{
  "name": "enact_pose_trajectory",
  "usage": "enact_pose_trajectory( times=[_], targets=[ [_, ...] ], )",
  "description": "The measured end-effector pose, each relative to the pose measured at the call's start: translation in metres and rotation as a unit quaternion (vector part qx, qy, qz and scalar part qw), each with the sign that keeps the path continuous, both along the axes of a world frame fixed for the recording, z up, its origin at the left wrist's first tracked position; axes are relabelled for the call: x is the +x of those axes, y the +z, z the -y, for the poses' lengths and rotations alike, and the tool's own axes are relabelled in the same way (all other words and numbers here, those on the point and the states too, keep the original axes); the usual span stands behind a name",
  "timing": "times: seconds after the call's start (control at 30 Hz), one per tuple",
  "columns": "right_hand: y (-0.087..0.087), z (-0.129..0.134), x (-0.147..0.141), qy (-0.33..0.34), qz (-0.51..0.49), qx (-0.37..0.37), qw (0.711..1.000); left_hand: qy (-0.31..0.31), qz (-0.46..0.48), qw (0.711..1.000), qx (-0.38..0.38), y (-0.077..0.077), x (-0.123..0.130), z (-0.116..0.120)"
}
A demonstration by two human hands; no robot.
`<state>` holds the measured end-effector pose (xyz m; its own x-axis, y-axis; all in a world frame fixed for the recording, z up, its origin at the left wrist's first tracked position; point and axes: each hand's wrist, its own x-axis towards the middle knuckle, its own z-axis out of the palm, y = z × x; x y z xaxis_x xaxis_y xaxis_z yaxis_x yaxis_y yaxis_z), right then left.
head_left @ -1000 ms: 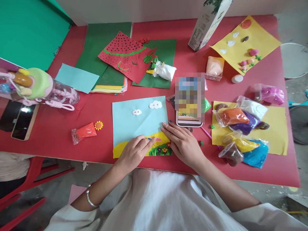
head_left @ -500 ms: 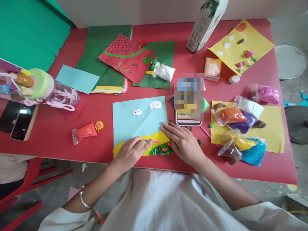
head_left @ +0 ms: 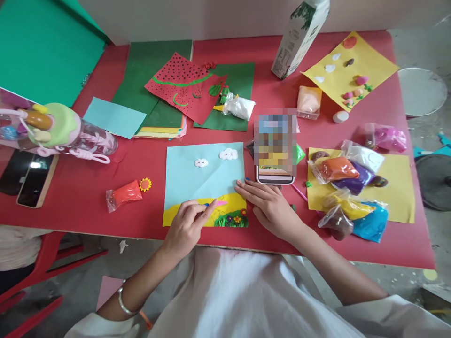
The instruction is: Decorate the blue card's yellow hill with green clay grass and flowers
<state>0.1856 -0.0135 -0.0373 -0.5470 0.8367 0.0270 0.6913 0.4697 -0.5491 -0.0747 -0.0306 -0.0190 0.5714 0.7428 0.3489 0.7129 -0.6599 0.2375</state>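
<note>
A light blue sheet [head_left: 190,183] lies before me, with two white clay clouds [head_left: 228,154] on its upper half. Yellow clay [head_left: 231,201] covers its lower part, and green clay with small flowers [head_left: 230,219] fills the lower right corner. My left hand [head_left: 188,220] is closed on a pink clay tool [head_left: 221,203], whose flat tip lies over the yellow clay. With fingers stretched out, my right hand [head_left: 269,206] rests at the sheet's right edge and holds nothing. Just behind it lies a phone [head_left: 275,178] with a blurred screen.
Bags of coloured clay [head_left: 340,169] lie on a yellow sheet [head_left: 398,188] at right. A red clay bag [head_left: 125,195] and a clay sun [head_left: 145,184] sit at left. Farther back are a watermelon picture [head_left: 186,87], a carton [head_left: 299,40] and a bottle [head_left: 95,136].
My left hand and the pink tool have shifted slightly left and up over the yellow clay. The sheet has turned a little. My right hand stays by its edge.
</note>
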Motion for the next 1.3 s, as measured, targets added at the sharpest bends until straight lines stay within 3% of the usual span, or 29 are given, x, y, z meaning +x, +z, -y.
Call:
enact_pose_trajectory(
  times=[0.2, 0.33, 0.83, 1.13, 1.3],
  targets=[
    [0.001, -0.004, 0.003, -0.008, -0.042, -0.036, 0.998, 0.002, 0.005, 1.000, 0.007, -0.002, 0.037, -0.013],
    [-0.001, -0.004, 0.001, -0.017, -0.040, -0.046, 0.998, -0.048, -0.024, 0.998, -0.018, -0.012, 0.048, -0.020],
    [-0.003, -0.003, -0.001, -0.033, -0.030, -0.031, 0.998, -0.107, -0.004, 0.989, -0.102, -0.018, 0.038, -0.020],
    [-0.005, -0.004, 0.001, -0.030, -0.025, -0.018, 0.999, -0.100, -0.025, 0.989, -0.102, -0.014, 0.038, -0.010],
    [-0.001, -0.004, 0.000, -0.024, -0.039, -0.023, 0.999, -0.065, 0.030, 0.995, -0.067, -0.017, 0.038, -0.009]
  ],
)
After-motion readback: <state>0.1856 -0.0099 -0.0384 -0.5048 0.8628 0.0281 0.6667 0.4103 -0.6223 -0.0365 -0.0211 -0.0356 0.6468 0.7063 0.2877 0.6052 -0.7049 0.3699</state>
